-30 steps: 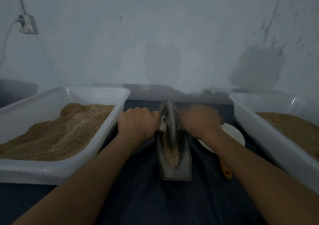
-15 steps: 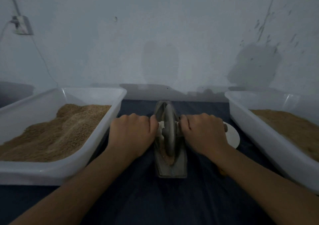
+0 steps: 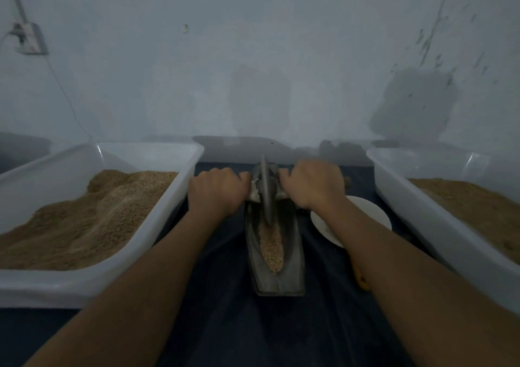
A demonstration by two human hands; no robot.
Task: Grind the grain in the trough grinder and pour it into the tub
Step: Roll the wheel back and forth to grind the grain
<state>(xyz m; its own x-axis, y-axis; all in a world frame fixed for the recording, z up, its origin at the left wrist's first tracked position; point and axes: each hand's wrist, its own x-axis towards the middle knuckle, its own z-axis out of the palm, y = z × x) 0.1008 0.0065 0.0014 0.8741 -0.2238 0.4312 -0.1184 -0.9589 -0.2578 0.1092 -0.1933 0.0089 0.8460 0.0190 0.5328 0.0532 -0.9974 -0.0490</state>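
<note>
Wheel point(image 3: 266, 195) has rolled back to the far end of the trough point(image 3: 274, 243) since half a second ago, baring the grain point(image 3: 271, 247) on the near side of both fists. Left hand point(image 3: 216, 193) and right hand point(image 3: 311, 184) are each wrapped round an axle end. I'd press evenly so the wheel stays upright, and keep strokes short of the trough ends.

Grinder dead centre, a tub on each side

The long grey metal trough grinder point(image 3: 274, 254) sits in the middle on the dark blue cloth point(image 3: 225, 324), its grey grinding wheel point(image 3: 266, 195) standing at the 12 o'clock end and crushed tan grain point(image 3: 271, 247) lying in the channel toward 6. At 9 o'clock is the white plastic tub point(image 3: 180, 198) of grain, at 3 o'clock another white plastic tub point(image 3: 399, 198), with a round white plate point(image 3: 363, 212) between grinder and right tub.
</note>
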